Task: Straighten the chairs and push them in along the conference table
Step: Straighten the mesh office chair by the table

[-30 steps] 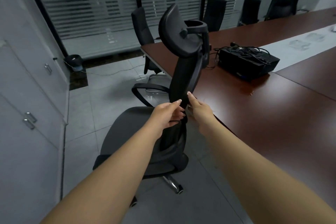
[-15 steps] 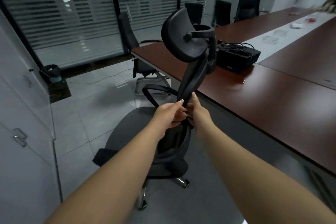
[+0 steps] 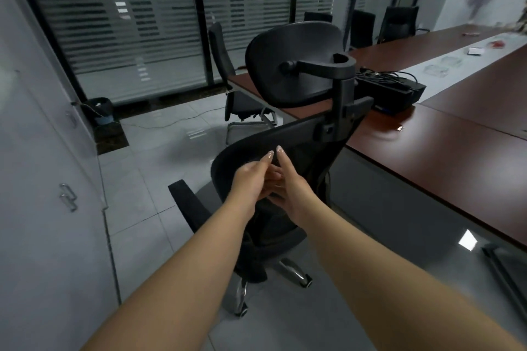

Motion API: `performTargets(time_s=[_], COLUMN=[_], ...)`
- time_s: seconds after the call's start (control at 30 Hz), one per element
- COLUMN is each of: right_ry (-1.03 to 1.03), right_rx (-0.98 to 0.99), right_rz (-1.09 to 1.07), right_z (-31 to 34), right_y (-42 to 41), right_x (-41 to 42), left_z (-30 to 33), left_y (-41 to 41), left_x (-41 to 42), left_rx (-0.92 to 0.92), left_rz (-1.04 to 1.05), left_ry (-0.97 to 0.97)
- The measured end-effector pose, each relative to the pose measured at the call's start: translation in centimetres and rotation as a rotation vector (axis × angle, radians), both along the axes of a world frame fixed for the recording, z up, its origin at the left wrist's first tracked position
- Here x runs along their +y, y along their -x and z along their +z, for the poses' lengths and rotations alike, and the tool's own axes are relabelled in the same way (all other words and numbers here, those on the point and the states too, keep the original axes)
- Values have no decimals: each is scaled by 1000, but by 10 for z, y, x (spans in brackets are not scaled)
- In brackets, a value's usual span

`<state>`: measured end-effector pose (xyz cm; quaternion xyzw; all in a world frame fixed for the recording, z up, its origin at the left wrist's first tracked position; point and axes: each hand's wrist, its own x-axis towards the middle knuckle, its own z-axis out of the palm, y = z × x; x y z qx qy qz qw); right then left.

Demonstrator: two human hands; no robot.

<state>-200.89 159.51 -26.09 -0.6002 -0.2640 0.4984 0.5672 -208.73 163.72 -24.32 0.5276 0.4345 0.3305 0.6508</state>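
A black office chair (image 3: 308, 145) with a headrest (image 3: 291, 65) stands beside the dark wooden conference table (image 3: 442, 157), its back turned to me and tilted toward the table. My left hand (image 3: 249, 181) and my right hand (image 3: 292, 194) sit close together at the middle of the backrest's rear. Their fingers curl round its centre frame while both index fingers point up. One armrest (image 3: 185, 202) sticks out to the left. Its seat is mostly hidden behind the back.
A second black chair (image 3: 228, 74) sits at the table's near end, and more chairs (image 3: 399, 23) line the far side. A black device with cables (image 3: 399, 91) lies on the table. White cabinets (image 3: 42, 208) run along the left; a bin (image 3: 98, 110) stands by the glass wall.
The chair has swivelled from edge-on to showing its back to me. Both hands stayed on the backrest and moved closer together.
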Motion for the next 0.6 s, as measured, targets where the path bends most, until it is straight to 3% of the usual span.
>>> performTargets(time_s=[0.3, 0.6], right_ry=[-40, 16], right_rx=[47, 12], right_rz=[-327, -228], right_z=[8, 20], right_y=[-21, -18], right_x=[-22, 1], left_z=[-2, 10], left_y=[-10, 4], left_x=[-2, 12], left_rx=[-25, 25], left_rz=[-27, 68], left_ry=[31, 83])
